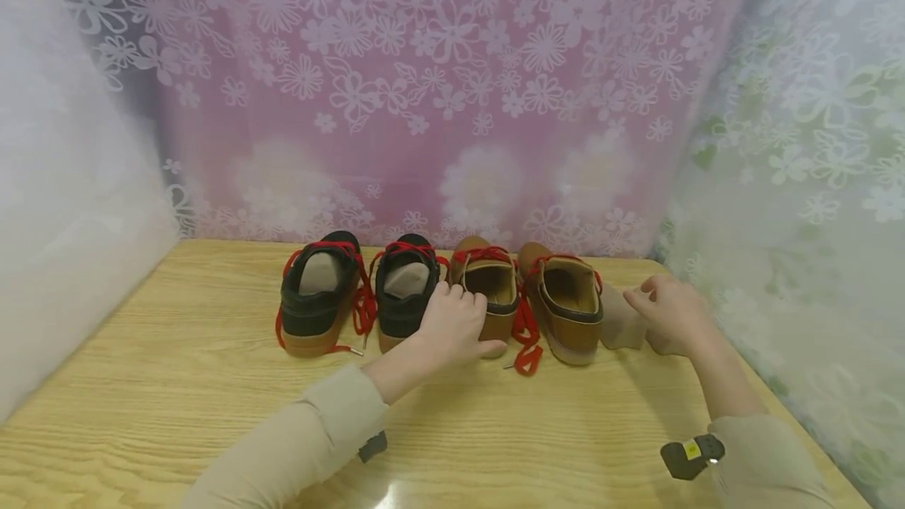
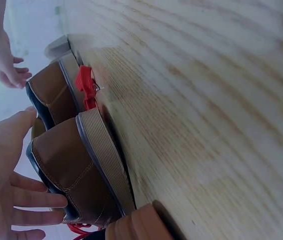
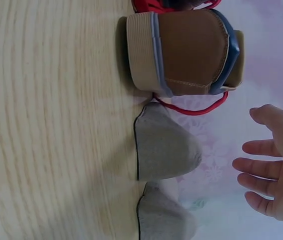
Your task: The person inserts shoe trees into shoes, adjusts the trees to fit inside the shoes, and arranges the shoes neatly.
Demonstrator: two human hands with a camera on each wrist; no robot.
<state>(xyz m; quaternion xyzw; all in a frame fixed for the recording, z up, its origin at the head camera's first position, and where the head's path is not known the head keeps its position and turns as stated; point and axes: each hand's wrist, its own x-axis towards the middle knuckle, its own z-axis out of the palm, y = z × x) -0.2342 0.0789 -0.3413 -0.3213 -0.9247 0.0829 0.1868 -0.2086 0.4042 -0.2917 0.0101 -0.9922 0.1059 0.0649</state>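
My left hand [image 1: 452, 324] is at the heel of a brown leather shoe [image 2: 59, 155] with red laces, its fingers spread along the dark collar in the left wrist view. A second brown shoe [image 1: 574, 336] stands just to the right, its opening bare. Past it, my right hand [image 3: 276, 165] hovers with loosely bent fingers and nothing in them. Below that hand, two beige-grey, rounded, tapering shoe inserts [image 3: 166, 145] stand on the table, each with a dark bottom edge. The right hand partly covers the inserts in the head view.
Two black shoes [image 1: 311, 313] with red laces stand at the left of the row, each with a beige insert [image 1: 320, 273] inside. Loose red laces [image 1: 525, 328] trail between the shoes. A flowered curtain [image 1: 452, 100] closes off the back of the wooden table [image 1: 177, 383].
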